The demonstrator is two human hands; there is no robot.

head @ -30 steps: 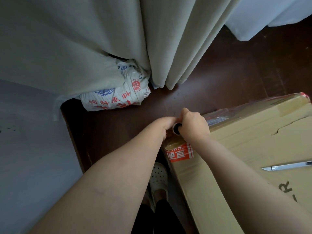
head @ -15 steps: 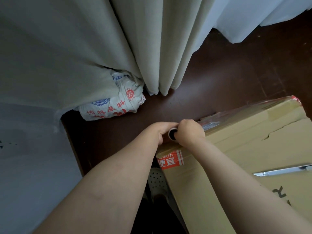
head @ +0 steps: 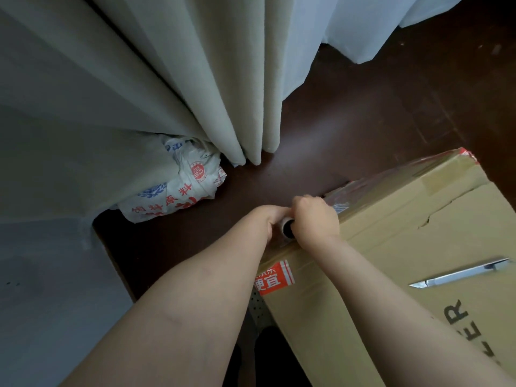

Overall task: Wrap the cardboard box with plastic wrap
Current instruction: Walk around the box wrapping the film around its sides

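Note:
A large brown cardboard box (head: 413, 247) fills the lower right, with a red and white tape label on its near corner. Clear plastic wrap (head: 371, 181) lies stretched along its far side. At the box's upper left corner both hands hold the plastic wrap roll (head: 287, 231), of which only the dark open tube end shows. My right hand (head: 314, 219) grips the roll from the right. My left hand (head: 272, 219) grips it from the left, fingers hidden behind the wrist.
A silver utility knife (head: 458, 275) lies on the box top. Beige curtains (head: 195, 79) hang to the dark wooden floor (head: 349, 121). A printed white sack (head: 178, 194) sits under them at left. A perforated shoe (head: 258, 308) shows between my arms. A grey wall (head: 42, 275) stands at left.
Both hands keep hold of the roll at the box corner. The view has shifted, so the curtains and box sit further right and the hands slightly lower.

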